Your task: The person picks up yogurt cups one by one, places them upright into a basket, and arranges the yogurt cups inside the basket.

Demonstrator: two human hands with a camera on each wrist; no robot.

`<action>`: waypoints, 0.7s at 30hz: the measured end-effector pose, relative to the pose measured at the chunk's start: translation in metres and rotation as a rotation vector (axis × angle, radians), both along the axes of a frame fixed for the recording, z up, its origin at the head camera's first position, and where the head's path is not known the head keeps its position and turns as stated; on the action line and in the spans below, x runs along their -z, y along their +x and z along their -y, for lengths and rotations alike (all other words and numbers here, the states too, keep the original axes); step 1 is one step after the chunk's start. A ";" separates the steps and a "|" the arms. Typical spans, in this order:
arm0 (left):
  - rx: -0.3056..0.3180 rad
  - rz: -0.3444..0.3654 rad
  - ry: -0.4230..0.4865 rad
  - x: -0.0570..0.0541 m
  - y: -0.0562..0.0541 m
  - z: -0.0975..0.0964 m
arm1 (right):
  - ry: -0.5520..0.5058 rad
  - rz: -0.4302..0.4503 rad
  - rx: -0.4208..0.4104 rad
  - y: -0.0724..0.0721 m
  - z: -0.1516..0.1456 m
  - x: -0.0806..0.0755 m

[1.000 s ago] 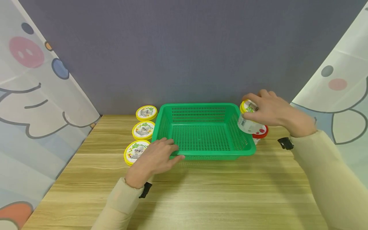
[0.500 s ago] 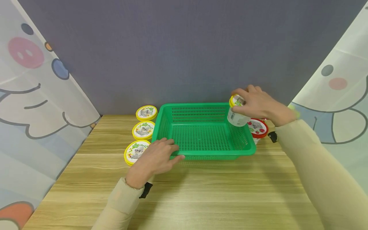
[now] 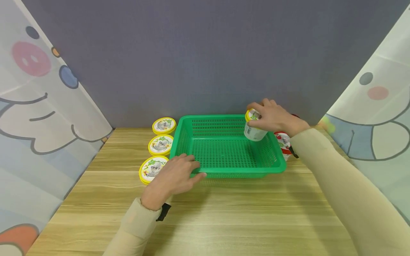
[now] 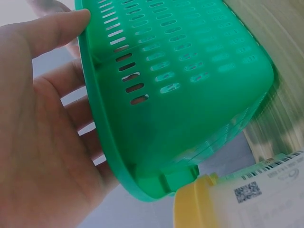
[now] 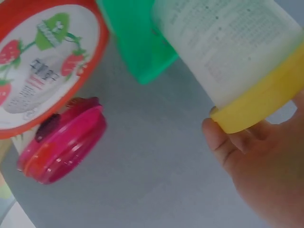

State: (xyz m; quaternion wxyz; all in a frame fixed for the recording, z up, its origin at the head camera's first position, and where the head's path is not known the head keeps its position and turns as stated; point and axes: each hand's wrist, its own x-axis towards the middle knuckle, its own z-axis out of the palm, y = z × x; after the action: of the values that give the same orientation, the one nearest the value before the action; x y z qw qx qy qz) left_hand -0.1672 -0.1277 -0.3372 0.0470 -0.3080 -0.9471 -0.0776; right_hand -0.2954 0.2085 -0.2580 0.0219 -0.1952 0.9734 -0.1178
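My right hand [image 3: 272,116] grips a white tub [image 3: 254,133] by its yellow lid, holding it upright over the right back part of a green plastic basket [image 3: 237,170]. The right wrist view shows fingers at the yellow lid's edge, with printed text on the tub's side [image 5: 232,42]. At the basket's front left corner, my left hand [image 3: 174,174] holds the rim. Its thumb lies outside the wall and its other fingers reach over the rim, as the left wrist view shows. Inside, the perforated basket floor [image 3: 221,153] is bare.
Three yellow-lidded tubs, at the back [image 3: 164,125], in the middle [image 3: 161,144] and in front [image 3: 153,169], line the basket's left side. Right of it stands a red-lidded tub [image 3: 283,140], with a pink-lidded container [image 5: 66,142] behind. A grey panel [image 3: 205,64] rises behind the wooden table [image 3: 224,213].
My right hand has carried the yellow-lidded tub leftward from above the basket's right rim to over its inside. The left hand has stayed on the rim.
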 end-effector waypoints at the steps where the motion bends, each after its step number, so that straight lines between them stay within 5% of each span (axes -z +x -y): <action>1: 0.000 0.001 -0.002 0.000 0.000 0.000 | 0.001 -0.001 0.000 -0.002 0.000 0.003; 21: 0.006 -0.023 0.004 0.002 0.001 0.000 | 0.037 0.039 -0.066 -0.026 0.010 0.039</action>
State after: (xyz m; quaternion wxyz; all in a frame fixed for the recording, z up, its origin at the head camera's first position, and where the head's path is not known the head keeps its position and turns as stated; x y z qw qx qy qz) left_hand -0.1664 -0.1277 -0.3395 0.0582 -0.3116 -0.9454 -0.0759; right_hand -0.3212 0.1985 -0.2974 0.0484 -0.2242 0.9679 -0.1029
